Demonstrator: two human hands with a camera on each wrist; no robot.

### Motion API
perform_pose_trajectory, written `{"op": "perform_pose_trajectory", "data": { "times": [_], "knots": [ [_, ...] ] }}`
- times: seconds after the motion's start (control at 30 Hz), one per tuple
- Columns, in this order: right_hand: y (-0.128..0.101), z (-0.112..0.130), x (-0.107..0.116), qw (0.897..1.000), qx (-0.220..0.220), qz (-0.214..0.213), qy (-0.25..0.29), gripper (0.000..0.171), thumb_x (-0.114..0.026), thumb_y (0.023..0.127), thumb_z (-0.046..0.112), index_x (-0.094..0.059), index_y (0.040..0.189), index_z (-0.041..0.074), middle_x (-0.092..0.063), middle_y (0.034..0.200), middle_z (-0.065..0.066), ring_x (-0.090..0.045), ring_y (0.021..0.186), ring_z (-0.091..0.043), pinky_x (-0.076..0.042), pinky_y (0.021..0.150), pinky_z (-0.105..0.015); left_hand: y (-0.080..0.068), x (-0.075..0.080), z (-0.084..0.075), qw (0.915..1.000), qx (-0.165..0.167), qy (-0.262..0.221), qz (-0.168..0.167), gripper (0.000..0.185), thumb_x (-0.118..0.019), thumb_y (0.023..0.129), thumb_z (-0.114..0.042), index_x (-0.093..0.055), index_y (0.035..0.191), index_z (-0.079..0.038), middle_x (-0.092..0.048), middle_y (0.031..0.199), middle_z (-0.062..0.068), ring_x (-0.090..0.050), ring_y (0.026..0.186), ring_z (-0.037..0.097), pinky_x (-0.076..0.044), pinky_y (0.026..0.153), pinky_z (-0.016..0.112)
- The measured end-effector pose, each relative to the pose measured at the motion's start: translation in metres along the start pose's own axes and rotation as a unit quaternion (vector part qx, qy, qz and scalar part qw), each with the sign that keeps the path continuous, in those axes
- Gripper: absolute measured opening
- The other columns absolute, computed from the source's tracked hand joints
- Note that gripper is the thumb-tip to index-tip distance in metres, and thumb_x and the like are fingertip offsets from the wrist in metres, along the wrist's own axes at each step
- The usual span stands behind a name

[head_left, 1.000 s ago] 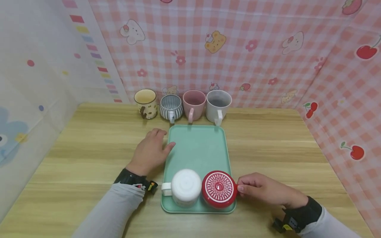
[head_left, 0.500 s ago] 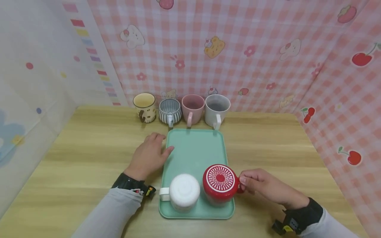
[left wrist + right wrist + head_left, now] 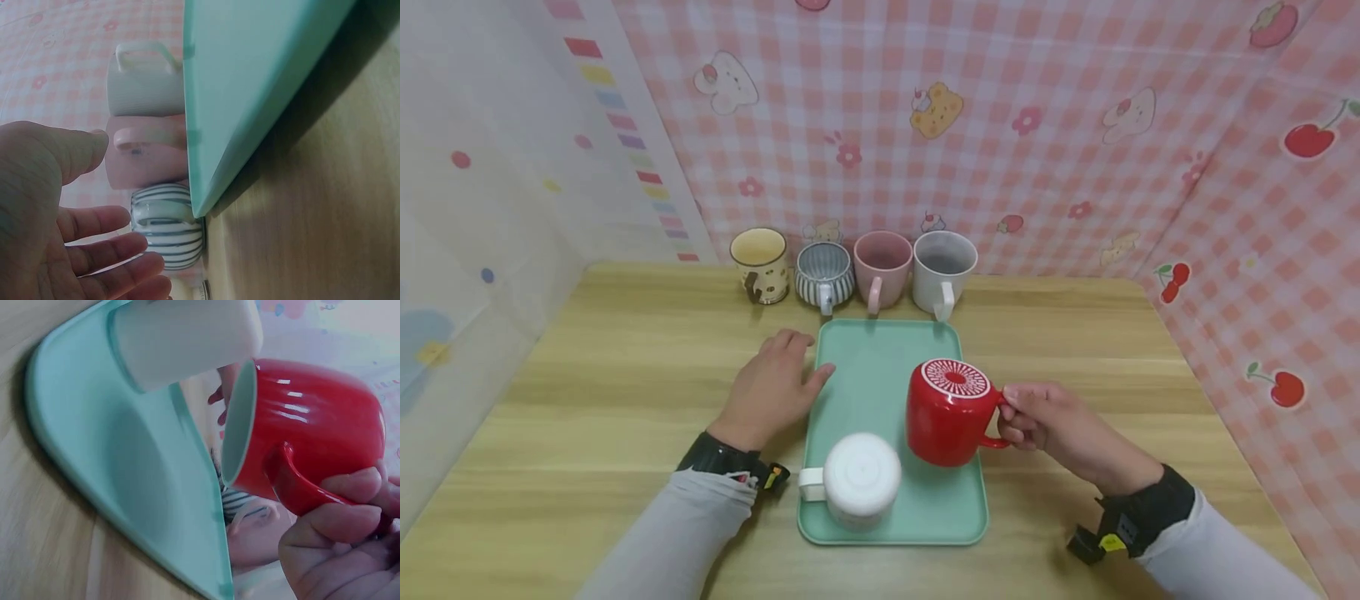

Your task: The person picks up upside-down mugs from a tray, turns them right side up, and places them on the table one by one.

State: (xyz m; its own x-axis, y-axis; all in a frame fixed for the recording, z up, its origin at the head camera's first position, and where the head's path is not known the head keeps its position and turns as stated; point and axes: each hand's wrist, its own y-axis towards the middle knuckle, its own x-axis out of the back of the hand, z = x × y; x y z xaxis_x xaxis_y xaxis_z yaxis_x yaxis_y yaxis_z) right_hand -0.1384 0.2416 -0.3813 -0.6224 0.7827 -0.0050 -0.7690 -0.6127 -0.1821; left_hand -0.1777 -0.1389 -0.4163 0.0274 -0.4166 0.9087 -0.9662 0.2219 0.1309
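My right hand (image 3: 1063,425) pinches the handle of a red mug (image 3: 946,417), which is upside down and raised above the green tray (image 3: 857,375). In the right wrist view the mug's pale inside shows and its rim is apart from the tray. A white mug (image 3: 861,479) stands upside down on the tray's near left, its handle pointing left. My left hand (image 3: 767,387) is by the tray's left edge, fingers relaxed and holding nothing; in the left wrist view its fingers (image 3: 109,247) are spread apart from the tray.
Behind the tray, a yellow mug (image 3: 767,279), a striped cup (image 3: 812,285), a pink mug (image 3: 887,275) and a grey-white mug (image 3: 932,287) stand upright in a row on the wooden table (image 3: 1067,333). Patterned cloth walls (image 3: 1060,83) enclose the back and sides.
The red mug has been lifted off the tray's near right and moved up and away from me, my right hand holding its handle. The left hand and white mug have stayed put.
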Motion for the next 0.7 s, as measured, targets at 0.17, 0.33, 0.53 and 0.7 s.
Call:
{"op": "perform_pose_trajectory", "data": {
  "times": [0.17,0.33,0.53,0.7],
  "knots": [
    [0.008,0.007,-0.002,0.997,0.009,0.006,0.083,0.034,-0.035,0.115,0.022,-0.063,0.097,0.015,-0.06,0.077,0.005,-0.057,0.076,-0.009,-0.049,0.072,-0.02,0.001,0.001,-0.001,1.0,0.002,0.002,0.003,0.058,-0.062,0.103,-0.042,-0.056,0.14,0.003,-0.058,0.138,0.023,-0.057,0.129,0.039,-0.052,0.105,0.055],
    [0.017,0.014,-0.007,0.982,0.015,0.01,0.19,0.038,-0.032,0.115,0.021,-0.065,0.097,0.013,-0.059,0.075,0.004,-0.059,0.077,-0.009,-0.052,0.072,-0.019,0.0,0.0,-0.001,0.9999,0.007,-0.002,0.008,0.058,-0.062,0.103,-0.042,-0.055,0.14,0.003,-0.057,0.139,0.023,-0.056,0.13,0.039,-0.052,0.105,0.055],
    [0.028,0.023,-0.017,0.946,0.02,0.028,0.324,0.038,-0.027,0.115,0.023,-0.059,0.1,0.009,-0.062,0.079,0.001,-0.062,0.079,-0.011,-0.054,0.072,-0.02,0.0,-0.001,-0.001,0.9999,0.009,0.0,0.01,0.057,-0.062,0.104,-0.041,-0.055,0.14,0.002,-0.057,0.14,0.022,-0.056,0.13,0.038,-0.053,0.105,0.054],
    [0.04,0.026,-0.026,0.902,0.022,0.041,0.429,0.036,-0.033,0.115,0.032,-0.059,0.103,0.009,-0.064,0.081,0.0,-0.062,0.077,-0.012,-0.053,0.072,-0.02,0.0,0.0,-0.001,0.9999,0.008,0.0,0.008,0.057,-0.062,0.103,-0.042,-0.056,0.14,0.002,-0.057,0.139,0.022,-0.057,0.129,0.037,-0.053,0.105,0.054]
  ]
}}
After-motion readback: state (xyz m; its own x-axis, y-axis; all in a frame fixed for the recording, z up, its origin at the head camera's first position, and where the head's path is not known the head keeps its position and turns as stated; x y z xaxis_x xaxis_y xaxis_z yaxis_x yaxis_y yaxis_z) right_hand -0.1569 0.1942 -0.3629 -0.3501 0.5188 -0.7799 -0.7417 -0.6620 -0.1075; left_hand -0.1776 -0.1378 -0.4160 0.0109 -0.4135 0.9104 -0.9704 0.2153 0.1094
